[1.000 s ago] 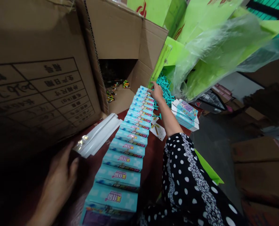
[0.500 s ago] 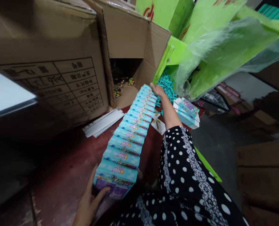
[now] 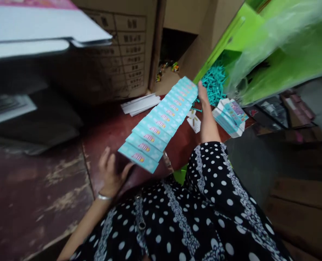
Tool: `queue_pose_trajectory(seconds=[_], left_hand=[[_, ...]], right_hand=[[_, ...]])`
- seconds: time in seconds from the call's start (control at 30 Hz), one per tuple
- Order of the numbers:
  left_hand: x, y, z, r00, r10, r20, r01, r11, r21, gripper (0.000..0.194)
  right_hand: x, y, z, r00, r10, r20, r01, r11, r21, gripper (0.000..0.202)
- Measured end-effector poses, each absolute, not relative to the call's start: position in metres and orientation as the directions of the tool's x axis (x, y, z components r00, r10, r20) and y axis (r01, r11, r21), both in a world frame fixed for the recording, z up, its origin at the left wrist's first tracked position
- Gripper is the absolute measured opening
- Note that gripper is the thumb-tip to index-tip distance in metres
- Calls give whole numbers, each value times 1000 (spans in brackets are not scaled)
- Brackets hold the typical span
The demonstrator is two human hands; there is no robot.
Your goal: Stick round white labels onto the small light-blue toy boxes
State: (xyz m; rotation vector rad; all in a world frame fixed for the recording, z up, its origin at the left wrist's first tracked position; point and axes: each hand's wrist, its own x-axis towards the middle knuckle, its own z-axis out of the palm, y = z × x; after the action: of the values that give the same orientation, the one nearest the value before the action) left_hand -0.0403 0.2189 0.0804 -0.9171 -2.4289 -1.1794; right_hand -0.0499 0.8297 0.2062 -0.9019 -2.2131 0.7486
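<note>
A long overlapping row of light-blue printed cardboard boxes (image 3: 161, 123) slants across the table, each with a small pink-and-yellow logo. At its far end my right hand (image 3: 203, 95) grips the side of the row, with most fingers hidden behind the boxes. My left hand (image 3: 112, 172), with a bracelet on the wrist, is by the near end. Its fingers are spread and it holds nothing; the thumb tip is close to the nearest box's corner, and whether it touches I cannot tell.
Teal plastic sticks (image 3: 215, 83) lie heaped beside a green plastic bin (image 3: 242, 34). Flattened blue boxes (image 3: 228, 117) rest at the table's right edge, white strips (image 3: 140, 104) at the back. A small printed card (image 3: 194, 121) lies near my right forearm. Large cartons (image 3: 117, 61) stand behind.
My left hand has let go of the near end of the row and opened. The boxes have tipped over flatter, and the view has shifted left.
</note>
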Motion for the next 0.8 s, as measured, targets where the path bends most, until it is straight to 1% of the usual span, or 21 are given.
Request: queue_pose_trajectory(seconds=[0.07, 0.13, 0.17, 0.2, 0.23, 0.33, 0.4, 0.43, 0.57, 0.67, 0.73, 0.8], left_hand=[[-44, 218, 74, -722, 457, 519, 692, 477, 543, 53], [-48, 215, 64, -686, 500, 529, 728, 471, 498, 31], [-50, 214, 60, -655, 517, 552, 756, 454, 472, 24], [-52, 213, 57, -608, 528, 593, 794, 420, 440, 21], [-54, 212, 55, -543, 532, 650, 839, 370, 398, 25], [-59, 211, 57, -310, 498, 810, 949, 210, 235, 50], [-62, 212, 63, -215, 492, 844, 975, 155, 158, 65], [-62, 213, 67, -193, 502, 843, 980, 141, 141, 69], [-63, 215, 84, -193, 572, 798, 981, 118, 153, 75], [-67, 218, 109, -180, 630, 756, 983, 91, 158, 81], [-73, 221, 133, -130, 713, 689, 989, 39, 146, 82], [-81, 229, 159, -77, 819, 569, 989, -8, 146, 81]], right_hand=[[-56, 830, 207, -519, 817, 251, 473, 519, -712, 68], [-59, 827, 211, -478, 856, 198, 516, 456, -725, 66], [-59, 824, 213, -471, 862, 188, 521, 444, -729, 67], [-58, 822, 214, -473, 861, 188, 517, 444, -731, 70], [-57, 819, 216, -477, 858, 191, 512, 448, -733, 71], [-54, 815, 217, -480, 853, 205, 499, 458, -736, 66], [-54, 816, 216, -477, 854, 209, 495, 457, -739, 58], [-54, 817, 215, -475, 855, 208, 494, 455, -741, 56], [-55, 822, 210, -473, 856, 208, 485, 450, -750, 58], [-56, 827, 205, -474, 855, 211, 470, 448, -760, 58], [-55, 830, 201, -479, 848, 229, 440, 458, -772, 62], [-55, 833, 197, -484, 834, 266, 385, 476, -791, 66]])
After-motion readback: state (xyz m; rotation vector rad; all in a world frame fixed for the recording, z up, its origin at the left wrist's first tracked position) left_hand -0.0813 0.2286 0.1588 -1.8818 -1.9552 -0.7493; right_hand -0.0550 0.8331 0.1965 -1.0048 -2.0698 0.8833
